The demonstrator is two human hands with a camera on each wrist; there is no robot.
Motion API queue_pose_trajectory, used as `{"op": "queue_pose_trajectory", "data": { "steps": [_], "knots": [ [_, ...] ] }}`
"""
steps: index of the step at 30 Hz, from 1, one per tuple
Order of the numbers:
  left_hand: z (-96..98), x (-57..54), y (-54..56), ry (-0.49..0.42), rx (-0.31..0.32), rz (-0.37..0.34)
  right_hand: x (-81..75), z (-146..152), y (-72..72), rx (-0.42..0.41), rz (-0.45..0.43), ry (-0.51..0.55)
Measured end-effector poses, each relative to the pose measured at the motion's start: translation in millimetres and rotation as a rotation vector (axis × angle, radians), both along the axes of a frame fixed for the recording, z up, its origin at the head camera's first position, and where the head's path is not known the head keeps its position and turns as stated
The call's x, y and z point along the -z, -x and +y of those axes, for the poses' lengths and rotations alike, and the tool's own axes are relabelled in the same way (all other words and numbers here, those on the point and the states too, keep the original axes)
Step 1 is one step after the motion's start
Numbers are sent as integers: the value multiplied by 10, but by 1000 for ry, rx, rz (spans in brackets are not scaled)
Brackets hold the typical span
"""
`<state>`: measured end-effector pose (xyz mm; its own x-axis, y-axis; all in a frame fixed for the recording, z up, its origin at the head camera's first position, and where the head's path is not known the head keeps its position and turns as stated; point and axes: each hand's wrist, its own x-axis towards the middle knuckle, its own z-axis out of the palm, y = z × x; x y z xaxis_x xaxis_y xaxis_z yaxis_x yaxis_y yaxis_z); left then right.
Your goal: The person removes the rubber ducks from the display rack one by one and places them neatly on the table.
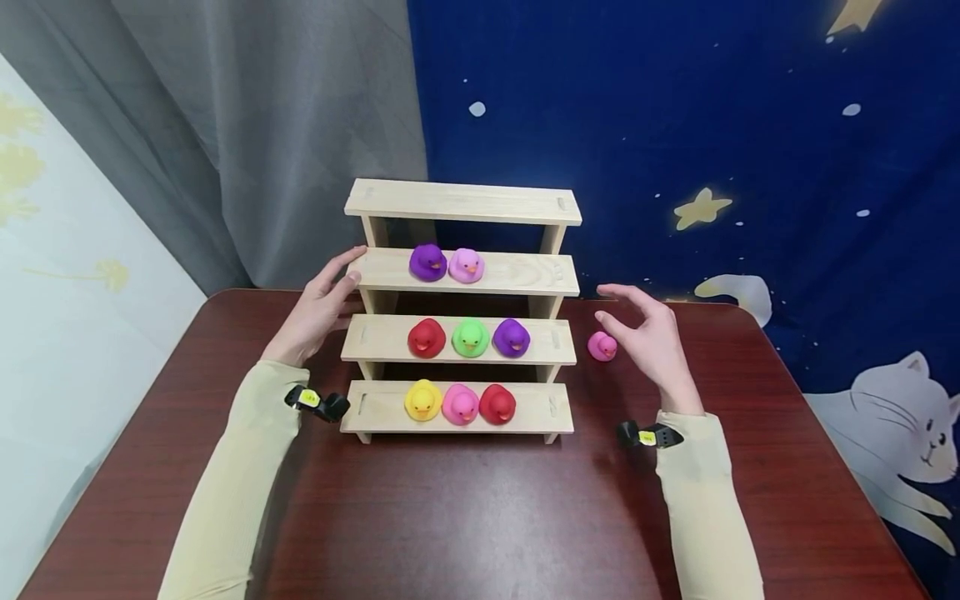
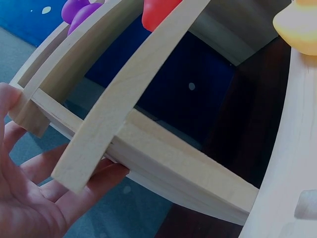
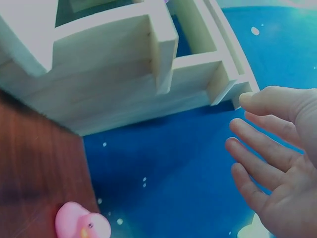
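Note:
A four-tier wooden rack (image 1: 462,200) stands on the table with rubber ducks on its lower three tiers. My left hand (image 1: 311,312) is at the rack's left side, its fingers spread; thumb and fingertips touch the end of the second tier from the top. The left wrist view shows its fingertips against the side board (image 2: 188,166). My right hand (image 1: 651,346) hovers off the rack's right side, fingers extended and apart, holding nothing. Just left of it a small pink duck (image 1: 602,346) sits on the table, apart from the hand.
The second tier holds a purple duck (image 1: 427,262) and a light pink one (image 1: 467,265). Below are red (image 1: 427,337), green (image 1: 470,337) and purple (image 1: 512,337) ducks. The lowest tier bears yellow (image 1: 423,400), pink (image 1: 461,404) and red (image 1: 497,404) ducks. Curtains hang behind.

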<state>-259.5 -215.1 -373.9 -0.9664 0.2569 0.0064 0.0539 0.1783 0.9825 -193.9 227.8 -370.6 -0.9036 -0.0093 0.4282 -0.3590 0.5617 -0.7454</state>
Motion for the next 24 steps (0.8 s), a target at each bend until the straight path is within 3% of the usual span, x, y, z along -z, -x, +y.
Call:
{"op": "queue_pose_trajectory", "data": {
  "steps": [24],
  "knots": [
    [-8, -8, 4, 11, -5, -8, -407, -369, -4, -74, 65, -13]
  ]
}}
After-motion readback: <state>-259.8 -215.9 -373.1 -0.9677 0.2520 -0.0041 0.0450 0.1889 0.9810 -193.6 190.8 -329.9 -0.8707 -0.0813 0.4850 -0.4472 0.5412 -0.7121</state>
